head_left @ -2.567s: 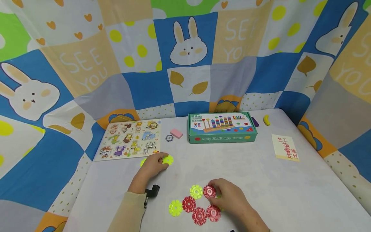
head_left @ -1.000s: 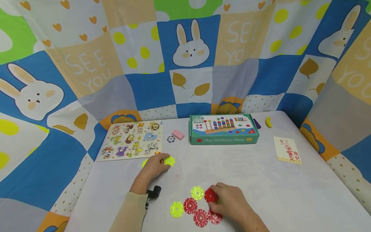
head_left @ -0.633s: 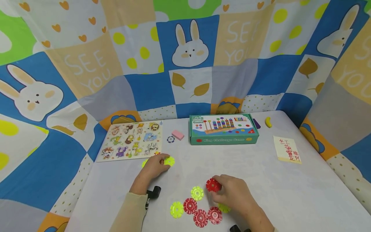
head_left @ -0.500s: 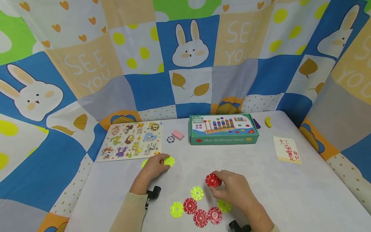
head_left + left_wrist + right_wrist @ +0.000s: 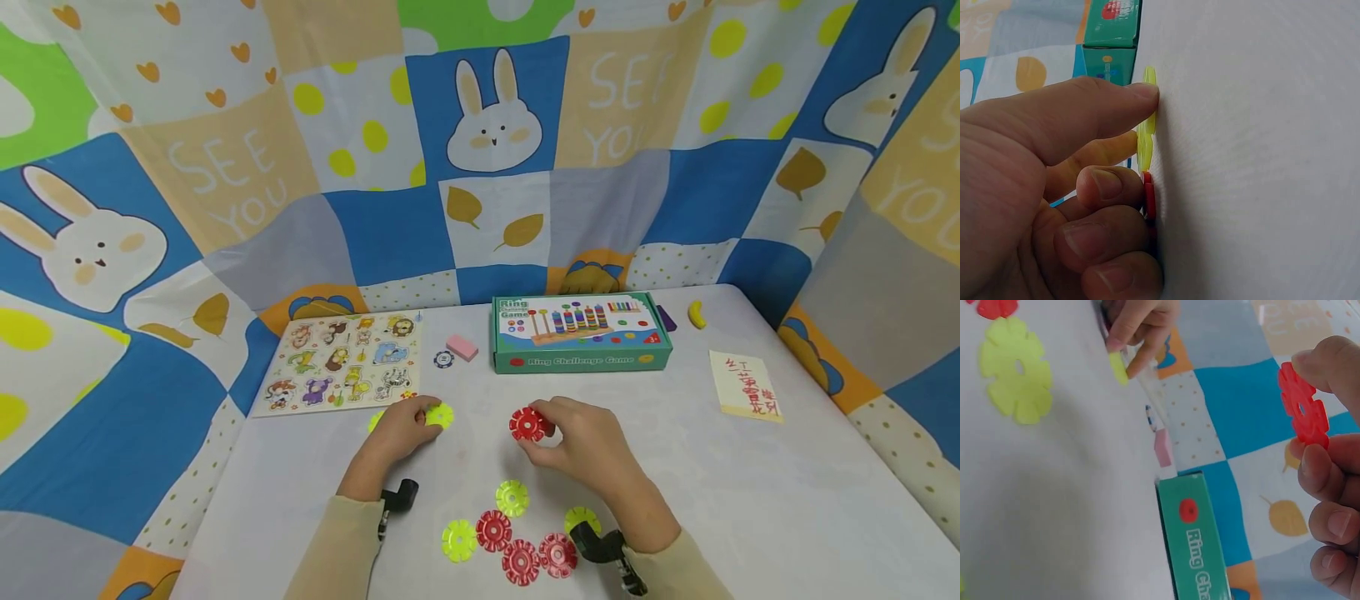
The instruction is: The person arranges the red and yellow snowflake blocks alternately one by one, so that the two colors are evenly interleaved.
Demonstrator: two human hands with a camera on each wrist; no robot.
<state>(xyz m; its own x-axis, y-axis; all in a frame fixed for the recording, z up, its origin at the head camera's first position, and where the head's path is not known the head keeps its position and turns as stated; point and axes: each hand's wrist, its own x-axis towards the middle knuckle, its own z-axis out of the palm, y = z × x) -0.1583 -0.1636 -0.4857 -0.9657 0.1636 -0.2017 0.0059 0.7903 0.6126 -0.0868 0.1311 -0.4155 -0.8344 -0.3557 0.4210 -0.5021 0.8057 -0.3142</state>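
Observation:
My right hand [image 5: 581, 442] pinches a red snowflake disc [image 5: 528, 424] by its edge, held above the table in the right wrist view. To its left, my left hand [image 5: 405, 429] has thumb and forefinger on a yellow snowflake disc [image 5: 441, 416] standing low at the table surface. Another yellow disc [image 5: 377, 419] shows behind that hand, and a red disc [image 5: 1149, 199] sits by its curled fingers. Nearer me lie loose discs: a yellow one [image 5: 512, 497], a second yellow one [image 5: 459, 541], a third [image 5: 582, 520] partly behind the right wrist camera, and several red ones [image 5: 521, 562].
At the back stands a green Ring Challenge Game box [image 5: 582, 360]. An animal puzzle board [image 5: 337, 362] lies back left, beside a poker chip [image 5: 443, 359] and a pink block [image 5: 462, 347]. A toy banana [image 5: 697, 314] and a handwritten note [image 5: 746, 385] are on the right.
My right hand has picked up the red disc from the near group and carried it forward and left, toward my left hand. The left hand has stayed in place.

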